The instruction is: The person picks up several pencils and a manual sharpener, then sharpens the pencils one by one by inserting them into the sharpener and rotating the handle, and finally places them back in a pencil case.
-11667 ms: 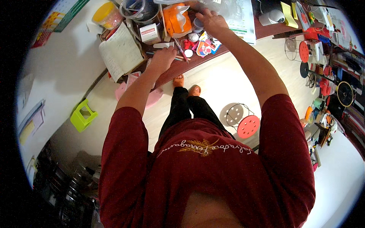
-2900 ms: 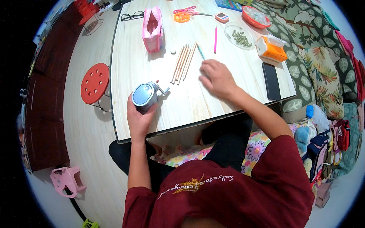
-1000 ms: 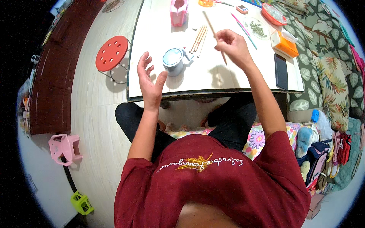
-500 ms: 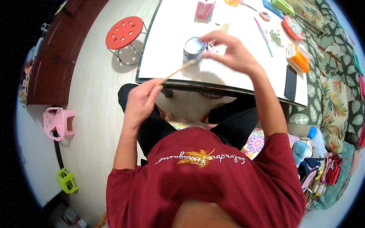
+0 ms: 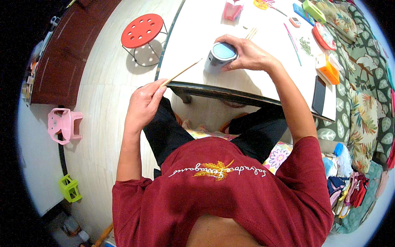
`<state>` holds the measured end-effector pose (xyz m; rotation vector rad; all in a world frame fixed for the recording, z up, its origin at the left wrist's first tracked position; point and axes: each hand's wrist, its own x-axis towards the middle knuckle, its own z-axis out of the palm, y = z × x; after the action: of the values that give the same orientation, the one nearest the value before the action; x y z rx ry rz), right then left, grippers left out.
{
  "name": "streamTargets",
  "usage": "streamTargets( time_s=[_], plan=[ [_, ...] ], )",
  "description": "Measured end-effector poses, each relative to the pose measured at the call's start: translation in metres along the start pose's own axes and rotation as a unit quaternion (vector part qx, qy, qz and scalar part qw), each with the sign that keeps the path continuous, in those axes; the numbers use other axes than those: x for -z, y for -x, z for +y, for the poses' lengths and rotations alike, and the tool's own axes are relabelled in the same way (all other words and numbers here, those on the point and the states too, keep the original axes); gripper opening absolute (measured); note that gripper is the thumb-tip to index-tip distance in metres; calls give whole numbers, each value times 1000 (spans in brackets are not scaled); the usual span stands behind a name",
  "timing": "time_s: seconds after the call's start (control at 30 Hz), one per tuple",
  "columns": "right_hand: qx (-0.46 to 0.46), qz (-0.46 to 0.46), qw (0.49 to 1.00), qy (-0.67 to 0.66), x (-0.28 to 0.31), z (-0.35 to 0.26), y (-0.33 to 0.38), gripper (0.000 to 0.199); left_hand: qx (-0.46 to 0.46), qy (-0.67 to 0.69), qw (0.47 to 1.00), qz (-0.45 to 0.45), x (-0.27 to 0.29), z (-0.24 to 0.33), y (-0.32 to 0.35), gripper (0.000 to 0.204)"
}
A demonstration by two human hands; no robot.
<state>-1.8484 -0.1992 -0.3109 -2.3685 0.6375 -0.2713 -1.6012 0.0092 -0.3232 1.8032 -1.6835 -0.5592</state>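
Pinching a slim pale pencil (image 5: 181, 73) near one end, the fingers of the left hand (image 5: 145, 103) are clamped on it about level with the near edge of the desk (image 5: 185, 45); its free end slants away from those fingers to the right, aimed roughly at the blue-topped sharpener (image 5: 222, 54) but apart from it, and too small to show how sharp it is; the sharpener is beyond and to the right of the left fingers, seemingly tilted, and the fingers of the right hand (image 5: 252, 56) are closed around its upper part; whether its base touches the desk I cannot tell; well beyond the right fingers is a pink case (image 5: 233, 11), and just past their knuckles more pale pencils (image 5: 251, 33) lie partly hidden; farther to the right of those fingers lie a pink pencil (image 5: 287, 31) and a teal pencil (image 5: 297, 54), then a dark phone (image 5: 319, 94) near the desk's right end; as for progress, I judge it early: one pencil is in hand and the sharpener is gripped; the two have not yet met, and the other pale pencils lie untouched by either hand.
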Motion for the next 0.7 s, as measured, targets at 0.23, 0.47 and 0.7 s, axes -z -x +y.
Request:
streamTargets(
  time_s=[0.23,0.47,0.7],
  plan=[
    [9,-6,1000,15,5,-20,9,73,-66,-45,996,27,2,9,1,27],
    [22,-1,999,22,5,-29,17,72,-73,-140,987,6,11,19,4,27],
    [59,12,998,18,0,-29,23,68,-66,-177,982,-20,17,29,0,26]
  ],
)
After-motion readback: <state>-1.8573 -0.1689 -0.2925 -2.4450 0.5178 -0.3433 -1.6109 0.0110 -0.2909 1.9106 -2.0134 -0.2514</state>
